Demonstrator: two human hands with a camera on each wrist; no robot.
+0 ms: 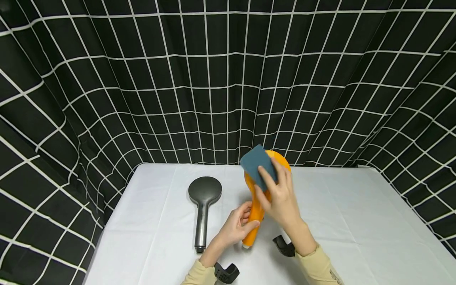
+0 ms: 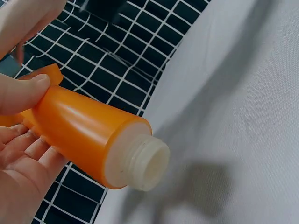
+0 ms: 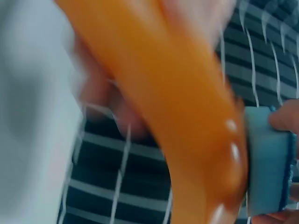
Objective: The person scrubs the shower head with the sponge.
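Observation:
An orange shower head (image 1: 254, 211) is held up off the white table, its round head tilted toward the back. My left hand (image 1: 236, 225) grips its handle, thumb on one side and fingers on the other. In the left wrist view the handle of the orange shower head (image 2: 88, 135) ends in a pale threaded connector (image 2: 149, 163). My right hand (image 1: 281, 194) pinches a blue sponge (image 1: 259, 166) against the head's face. In the right wrist view the sponge (image 3: 266, 158) lies along the head's edge, fingertips around its outer side.
A dark grey shower head (image 1: 204, 192) lies on the white table (image 1: 160, 221) to the left of my hands, handle toward me. Black curtain (image 1: 228, 79) with a white grid hangs behind the table and on both sides. Each wrist wears a black camera mount.

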